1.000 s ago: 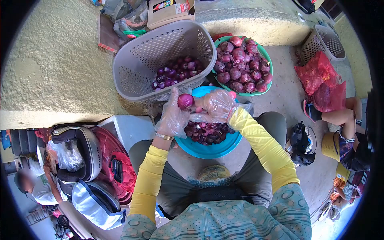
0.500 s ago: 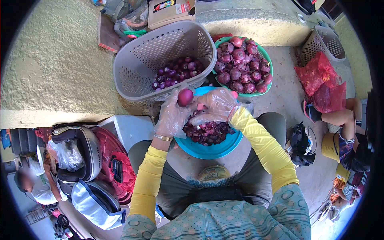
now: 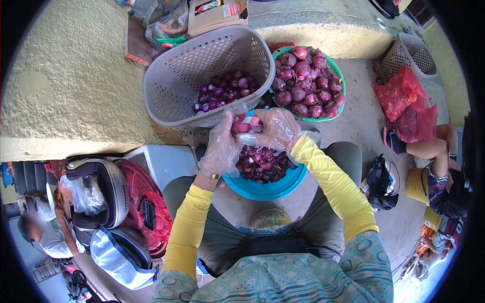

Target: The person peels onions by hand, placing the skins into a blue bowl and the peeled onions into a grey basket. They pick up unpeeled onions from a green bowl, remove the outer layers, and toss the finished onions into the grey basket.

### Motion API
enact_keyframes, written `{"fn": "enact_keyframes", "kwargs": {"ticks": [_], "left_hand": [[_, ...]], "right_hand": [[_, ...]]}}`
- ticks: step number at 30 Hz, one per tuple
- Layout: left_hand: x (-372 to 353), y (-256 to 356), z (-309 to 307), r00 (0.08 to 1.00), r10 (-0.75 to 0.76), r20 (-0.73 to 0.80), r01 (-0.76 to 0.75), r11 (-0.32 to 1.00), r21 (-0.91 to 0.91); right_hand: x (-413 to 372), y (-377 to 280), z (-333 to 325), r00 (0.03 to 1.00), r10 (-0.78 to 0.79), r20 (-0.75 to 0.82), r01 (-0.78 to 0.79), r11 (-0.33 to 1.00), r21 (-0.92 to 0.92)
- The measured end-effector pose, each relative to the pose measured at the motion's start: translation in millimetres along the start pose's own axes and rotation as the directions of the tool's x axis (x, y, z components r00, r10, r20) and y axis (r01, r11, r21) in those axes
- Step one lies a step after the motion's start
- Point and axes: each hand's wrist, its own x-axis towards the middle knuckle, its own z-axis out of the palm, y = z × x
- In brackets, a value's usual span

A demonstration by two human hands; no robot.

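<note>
My left hand [image 3: 222, 144], in a clear plastic glove, is closed around a red onion [image 3: 240, 125] whose skin looks smooth and shiny. My right hand [image 3: 279, 129], gloved the same way, has its fingers curled against the onion's right side, thumb stretched along its lower edge. What those curled fingers hold is hidden, so I cannot tell. Below both hands, a blue basin [image 3: 273, 194] holds a heap of dark onion peels [image 3: 265, 164]. Beyond them stands a grey perforated basket [image 3: 174, 68] with peeled onions [image 3: 227, 90] at its bottom.
A green basin [image 3: 343, 96] heaped with unpeeled red onions is right of the basket. A red mesh sack [image 3: 404, 96] lies farther right, near another person's leg [image 3: 427, 150]. Left are a helmet [image 3: 118, 194] and another person [image 3: 53, 235]. A cardboard box [image 3: 217, 17] sits behind.
The onion in my left hand has turned and dropped slightly, now meeting my right hand's fingers. My right hand has shifted a little and covers part of it.
</note>
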Motion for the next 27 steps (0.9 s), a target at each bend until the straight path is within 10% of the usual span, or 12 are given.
{"fn": "enact_keyframes", "kwargs": {"ticks": [4, 9, 27], "left_hand": [[0.1, 2.0, -0.4, 0.999, 0.033, 0.013, -0.035, 0.978, 0.207], [1.8, -1.4, 6.5, 0.994, -0.1, -0.037, 0.091, 0.976, -0.199], [4.0, -4.0, -6.9, 0.986, -0.164, 0.006, 0.164, 0.979, -0.118]], "right_hand": [[0.0, 1.4, 0.7, 0.998, -0.006, 0.058, 0.001, 0.997, 0.078], [0.3, -1.5, -3.4, 0.991, 0.019, 0.133, -0.03, 0.996, 0.085], [1.8, -9.7, -14.9, 0.94, -0.016, 0.342, 0.051, 0.994, -0.094]]}}
